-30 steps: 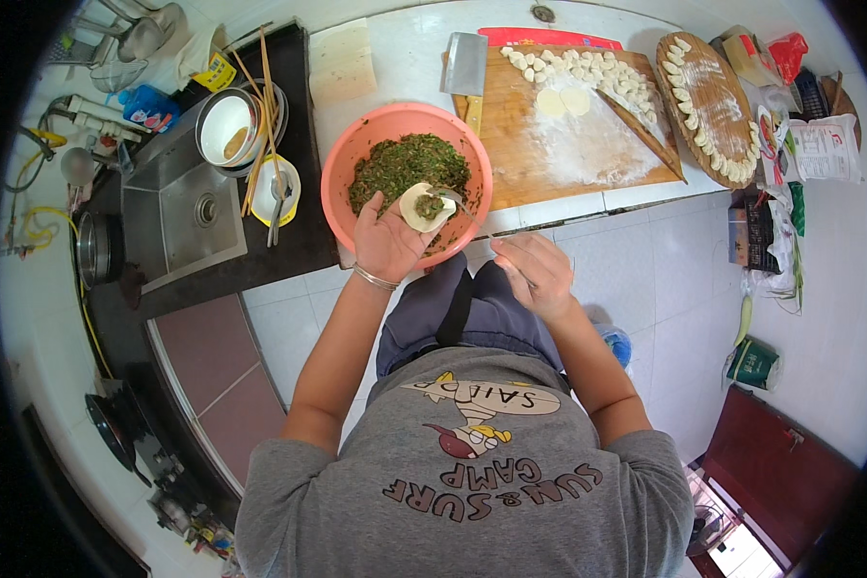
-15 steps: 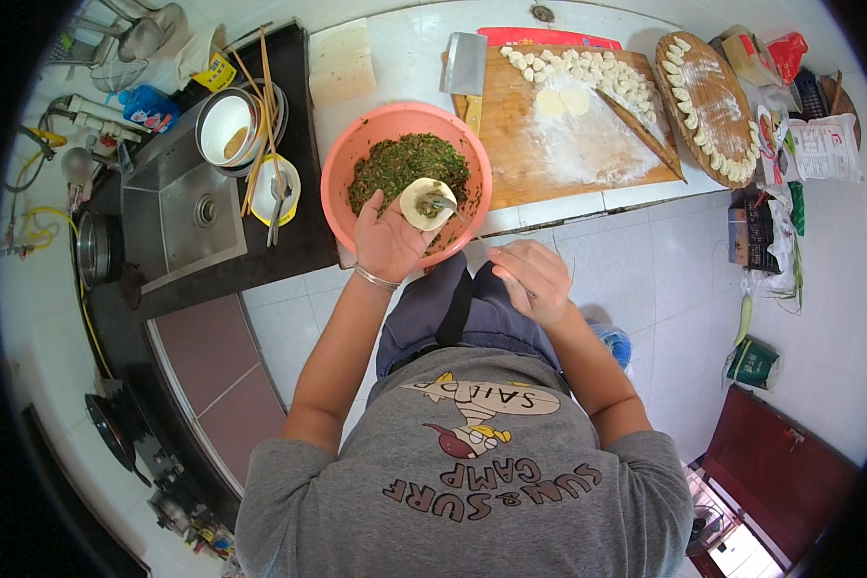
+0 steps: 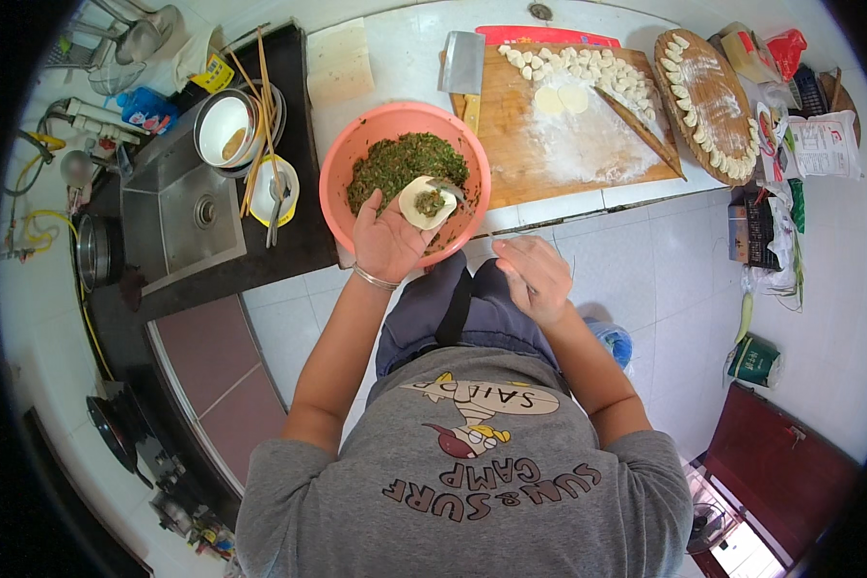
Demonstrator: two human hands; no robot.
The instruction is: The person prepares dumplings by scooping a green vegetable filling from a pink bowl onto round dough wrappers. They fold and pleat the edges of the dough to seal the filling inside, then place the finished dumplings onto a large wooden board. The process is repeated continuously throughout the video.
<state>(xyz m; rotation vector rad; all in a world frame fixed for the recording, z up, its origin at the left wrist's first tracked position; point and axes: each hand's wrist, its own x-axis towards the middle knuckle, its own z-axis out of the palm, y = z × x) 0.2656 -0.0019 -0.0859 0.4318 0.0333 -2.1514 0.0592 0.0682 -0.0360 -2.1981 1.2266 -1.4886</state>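
Note:
My left hand, palm up with a bangle at its wrist, holds a round dumpling wrapper over the near part of a pink basin. A small mound of filling lies in the middle of the wrapper. Chopped green filling covers much of the basin's bottom. The closed fingers of my right hand grip the thin handle of a metal spoon. Its bowl is at the wrapper's far right edge, just above the basin.
Right of the basin, a floured wooden board bears dough pieces, two flat wrappers and a rolling pin. A cleaver lies at its left edge. Farther right is a round board with dumplings. The sink is left.
The spoon has shifted from the wrapper's middle to its far right edge, leaving the filling mound visible. My left hand is almost still.

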